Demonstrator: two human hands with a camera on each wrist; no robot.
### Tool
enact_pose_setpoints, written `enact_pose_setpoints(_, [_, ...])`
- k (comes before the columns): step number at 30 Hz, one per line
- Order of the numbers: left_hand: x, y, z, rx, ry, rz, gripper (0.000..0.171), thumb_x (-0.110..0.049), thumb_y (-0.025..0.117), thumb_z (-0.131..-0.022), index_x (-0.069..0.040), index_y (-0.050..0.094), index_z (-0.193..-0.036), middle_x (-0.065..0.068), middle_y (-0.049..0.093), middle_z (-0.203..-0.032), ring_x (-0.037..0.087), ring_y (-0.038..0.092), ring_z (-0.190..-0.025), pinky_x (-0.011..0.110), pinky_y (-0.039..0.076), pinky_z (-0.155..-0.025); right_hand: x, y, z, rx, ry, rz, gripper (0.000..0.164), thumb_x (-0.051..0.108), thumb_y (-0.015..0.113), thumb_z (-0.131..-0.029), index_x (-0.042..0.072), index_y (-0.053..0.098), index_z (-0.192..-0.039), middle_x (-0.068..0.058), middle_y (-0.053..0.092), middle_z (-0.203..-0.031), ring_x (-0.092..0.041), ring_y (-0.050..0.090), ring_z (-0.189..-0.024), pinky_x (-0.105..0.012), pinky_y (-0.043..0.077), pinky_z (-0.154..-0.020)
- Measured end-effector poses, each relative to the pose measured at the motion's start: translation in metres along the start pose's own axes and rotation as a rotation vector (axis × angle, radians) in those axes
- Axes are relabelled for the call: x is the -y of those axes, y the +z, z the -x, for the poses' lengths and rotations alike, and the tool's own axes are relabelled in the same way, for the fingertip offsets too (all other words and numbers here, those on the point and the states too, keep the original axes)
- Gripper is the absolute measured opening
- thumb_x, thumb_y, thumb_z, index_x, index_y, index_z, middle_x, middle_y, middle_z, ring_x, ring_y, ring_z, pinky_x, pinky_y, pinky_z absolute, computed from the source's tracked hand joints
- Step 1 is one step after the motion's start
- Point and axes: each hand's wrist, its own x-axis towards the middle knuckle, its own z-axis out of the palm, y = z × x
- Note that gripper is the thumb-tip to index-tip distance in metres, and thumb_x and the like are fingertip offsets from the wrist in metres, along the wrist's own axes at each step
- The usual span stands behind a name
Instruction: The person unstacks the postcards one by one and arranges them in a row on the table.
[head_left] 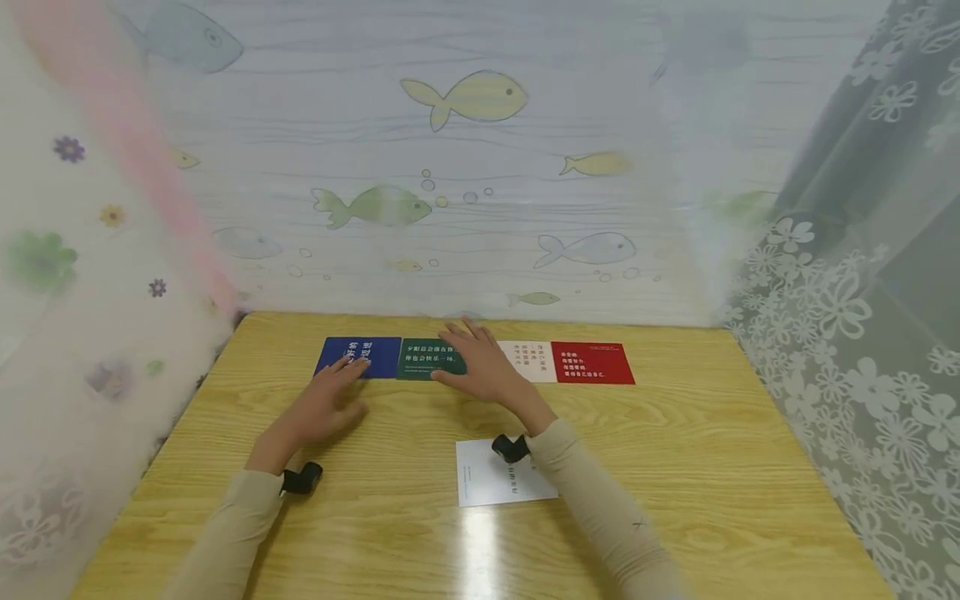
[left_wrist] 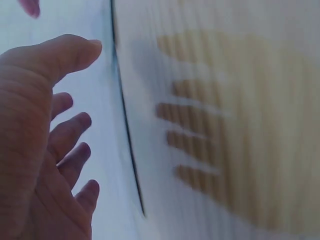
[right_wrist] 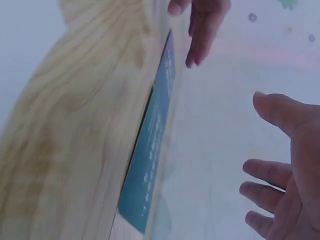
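My left hand (head_left: 318, 406) hovers by the blue card (head_left: 384, 358) with its fingers spread and nothing in them. Over the green card (head_left: 415, 367) and the edge of the cream card (head_left: 534, 361) is my right hand (head_left: 483, 367), its fingers apart and holding nothing. In the right wrist view the green card (right_wrist: 142, 175) lies flat, with a gap between it and the right hand (right_wrist: 285, 195). A red card (head_left: 596, 363) ends the row on the right. Nearer me lies a white card (head_left: 480, 475), partly hidden by the right wrist.
The cards lie on a wood-grain table (head_left: 675, 467), in a row near its back edge. Behind it hangs a curtain (head_left: 480, 250) printed with fish. White floral lace (head_left: 847, 333) hangs on the right. Each wrist wears a small black camera (head_left: 303, 478).
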Motion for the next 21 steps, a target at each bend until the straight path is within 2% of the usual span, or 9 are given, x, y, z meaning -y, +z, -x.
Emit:
enact_pose_setpoints(4, [-0.026,0.012,0.002,0.003,0.041,-0.005,0.064,-0.017,0.070,-0.094,0.006,0.046,-0.149,0.026,0.045,-0.154,0.053,0.030,-0.146,0.072,0.024,-0.116,-0.009,-0.005,0.026,-0.014,0.014,-0.041,0.071,0.049,0.063,-0.098,0.015,0.042,-0.156,-0.008,0.030,-0.167,-0.032,0.012,-0.158,-0.058,0.011,-0.127])
enact_pose_setpoints(10, [-0.062,0.028,0.006,0.065,0.073,-0.009,0.062,-0.020,0.070,-0.094,0.002,0.049,-0.148,0.021,0.045,-0.156,0.046,0.030,-0.149,0.064,0.027,-0.120,-0.022,-0.003,0.070,0.004,0.019,-0.129,0.066,0.039,0.068,-0.097,0.008,0.047,-0.152,-0.011,0.034,-0.165,-0.035,0.014,-0.157,-0.063,0.016,-0.124])
enact_pose_setpoints(16, [-0.092,0.041,0.008,0.142,0.081,0.027,0.065,-0.027,0.070,-0.095,-0.004,0.047,-0.152,0.015,0.043,-0.159,0.039,0.028,-0.152,0.060,0.023,-0.123,-0.033,-0.004,0.113,0.059,0.042,-0.078,0.073,0.044,0.072,-0.093,0.010,0.047,-0.152,-0.011,0.034,-0.165,-0.035,0.016,-0.157,-0.062,0.023,-0.123])
enact_pose_setpoints(21, [-0.111,0.049,0.010,0.196,0.088,0.008,0.069,-0.036,0.067,-0.098,-0.007,0.043,-0.155,0.011,0.039,-0.162,0.034,0.026,-0.154,0.056,0.022,-0.125,-0.040,-0.008,0.145,0.116,0.062,-0.023,0.081,0.046,0.078,-0.086,0.009,0.047,-0.152,-0.012,0.037,-0.163,-0.037,0.020,-0.155,-0.060,0.025,-0.123])
